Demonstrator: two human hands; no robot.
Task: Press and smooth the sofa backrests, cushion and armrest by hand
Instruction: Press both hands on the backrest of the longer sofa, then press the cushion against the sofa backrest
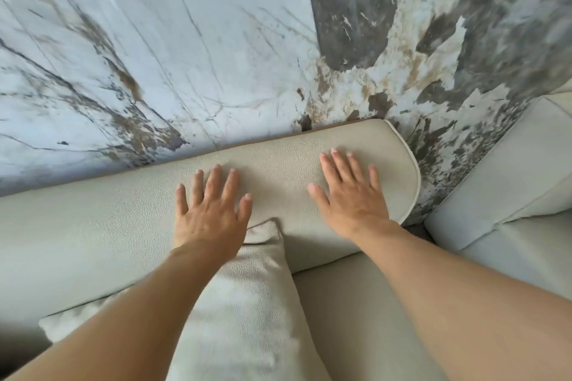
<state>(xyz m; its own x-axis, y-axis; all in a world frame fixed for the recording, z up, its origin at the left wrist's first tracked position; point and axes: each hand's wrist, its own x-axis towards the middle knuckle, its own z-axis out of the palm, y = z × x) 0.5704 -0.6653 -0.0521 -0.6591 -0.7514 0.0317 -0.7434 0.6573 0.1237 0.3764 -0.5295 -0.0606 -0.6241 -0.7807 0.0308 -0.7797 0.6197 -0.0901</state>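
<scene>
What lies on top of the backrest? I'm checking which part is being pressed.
Both hands, left and right, lie flat on the backrest; the leather beneath the palms is covered.

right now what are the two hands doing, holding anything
Left hand: open, fingers spread, palm flat on the backrest, holding nothing.
Right hand: open, flat on the same backrest, holding nothing.

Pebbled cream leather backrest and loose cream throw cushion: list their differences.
The pebbled cream leather backrest lies long along the marble wall, piped edge rounded; the loose cream throw cushion stands on edge, corner upward. Both hands press the backrest; none presses the cushion. Both are grained cream.
</scene>
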